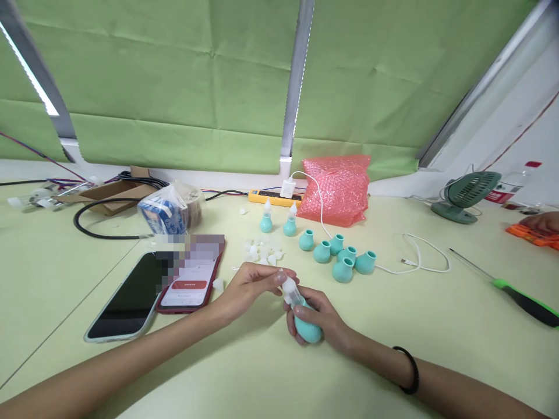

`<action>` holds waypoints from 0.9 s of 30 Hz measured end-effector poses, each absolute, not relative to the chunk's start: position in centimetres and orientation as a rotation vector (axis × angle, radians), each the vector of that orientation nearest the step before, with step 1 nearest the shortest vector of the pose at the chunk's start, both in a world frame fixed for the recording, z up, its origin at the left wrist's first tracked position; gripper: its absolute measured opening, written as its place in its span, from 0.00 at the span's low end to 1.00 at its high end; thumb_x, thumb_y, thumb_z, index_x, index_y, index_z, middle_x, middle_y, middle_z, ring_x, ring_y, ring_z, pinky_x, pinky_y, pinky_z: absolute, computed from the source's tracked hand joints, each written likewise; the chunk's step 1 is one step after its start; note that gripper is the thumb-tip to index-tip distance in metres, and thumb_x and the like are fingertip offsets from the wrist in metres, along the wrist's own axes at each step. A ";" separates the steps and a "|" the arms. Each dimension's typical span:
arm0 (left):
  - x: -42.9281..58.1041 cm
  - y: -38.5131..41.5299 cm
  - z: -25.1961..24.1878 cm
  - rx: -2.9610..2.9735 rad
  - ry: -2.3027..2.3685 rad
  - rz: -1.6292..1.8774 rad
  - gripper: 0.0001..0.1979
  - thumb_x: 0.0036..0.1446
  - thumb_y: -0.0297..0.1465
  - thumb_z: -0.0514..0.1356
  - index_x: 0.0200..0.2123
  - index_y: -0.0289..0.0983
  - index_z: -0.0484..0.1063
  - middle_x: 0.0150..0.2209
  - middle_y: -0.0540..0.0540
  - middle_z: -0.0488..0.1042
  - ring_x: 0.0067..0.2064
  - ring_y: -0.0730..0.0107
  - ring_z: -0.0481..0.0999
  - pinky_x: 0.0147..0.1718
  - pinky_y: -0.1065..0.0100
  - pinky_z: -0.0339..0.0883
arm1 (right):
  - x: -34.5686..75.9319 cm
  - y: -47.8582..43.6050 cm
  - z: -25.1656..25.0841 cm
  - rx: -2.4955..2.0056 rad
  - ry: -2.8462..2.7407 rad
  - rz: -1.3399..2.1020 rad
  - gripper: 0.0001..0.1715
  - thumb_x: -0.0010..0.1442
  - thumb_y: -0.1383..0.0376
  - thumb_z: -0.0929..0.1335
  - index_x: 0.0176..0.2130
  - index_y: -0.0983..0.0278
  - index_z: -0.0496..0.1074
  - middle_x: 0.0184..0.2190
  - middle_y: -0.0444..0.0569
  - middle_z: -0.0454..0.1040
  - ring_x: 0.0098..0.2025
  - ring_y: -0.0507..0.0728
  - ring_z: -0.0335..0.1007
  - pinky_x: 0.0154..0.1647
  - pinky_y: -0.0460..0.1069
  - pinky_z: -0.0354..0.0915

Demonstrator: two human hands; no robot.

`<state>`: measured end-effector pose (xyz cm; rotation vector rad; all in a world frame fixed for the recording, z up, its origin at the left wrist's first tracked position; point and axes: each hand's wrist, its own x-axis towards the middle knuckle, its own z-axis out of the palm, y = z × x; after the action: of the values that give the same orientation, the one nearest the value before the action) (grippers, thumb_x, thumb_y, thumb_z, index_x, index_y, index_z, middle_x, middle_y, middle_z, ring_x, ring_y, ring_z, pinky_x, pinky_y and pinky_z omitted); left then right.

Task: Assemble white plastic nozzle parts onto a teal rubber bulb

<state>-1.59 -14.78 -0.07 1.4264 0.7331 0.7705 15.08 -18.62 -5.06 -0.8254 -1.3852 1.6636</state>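
My right hand point(317, 317) is wrapped round a teal bulb point(308, 327), which is tilted up to the left with a clear tube and a white tip point(289, 286) on its end. The fingers of my left hand point(262, 282) pinch at that white tip. Beyond my hands lie several small white tips point(262, 250) in a loose pile. Two teal bulbs with tips fitted point(266, 222) stand upright further back. Several open teal bulbs point(343, 270) without tips are grouped to the right of them.
Two phones point(126, 299) lie at the left, near my left forearm. Behind are a plastic-wrapped pack point(163, 212), a yellow power strip point(271, 198) and a pink bubble-wrap bag point(334, 192). A screwdriver point(524, 301), a green fan point(467, 195) and another person's hand point(544, 222) are at the right.
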 end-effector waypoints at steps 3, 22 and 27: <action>-1.8 -14.7 0.1 1.412 0.775 0.872 0.10 0.50 0.33 0.58 0.31 0.33 0.76 0.34 0.45 0.75 0.38 0.65 0.71 0.36 0.71 0.66 | 15.0 -18.5 -4.9 -0.826 -1.383 1.599 0.15 0.49 0.58 0.67 0.31 0.68 0.62 0.22 0.46 0.67 0.19 0.48 0.61 0.19 0.45 0.58; -2.4 -14.0 0.9 1.496 0.771 0.851 0.08 0.46 0.30 0.61 0.29 0.31 0.76 0.37 0.44 0.75 0.44 0.59 0.70 0.42 0.69 0.64 | 15.1 -18.2 -5.2 -0.922 -1.430 1.574 0.17 0.55 0.54 0.62 0.29 0.66 0.58 0.16 0.39 0.58 0.17 0.45 0.49 0.15 0.42 0.43; -2.4 -14.0 1.2 1.512 0.754 0.813 0.09 0.47 0.30 0.60 0.31 0.30 0.75 0.38 0.43 0.74 0.45 0.57 0.69 0.43 0.68 0.63 | 15.2 -18.3 -5.1 -0.950 -1.452 1.547 0.18 0.54 0.52 0.61 0.29 0.66 0.58 0.15 0.39 0.58 0.17 0.45 0.48 0.15 0.42 0.43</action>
<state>-2.45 -14.00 1.16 1.5119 0.7543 0.8132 15.18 -18.34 -5.13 -0.9497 -1.4516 1.5473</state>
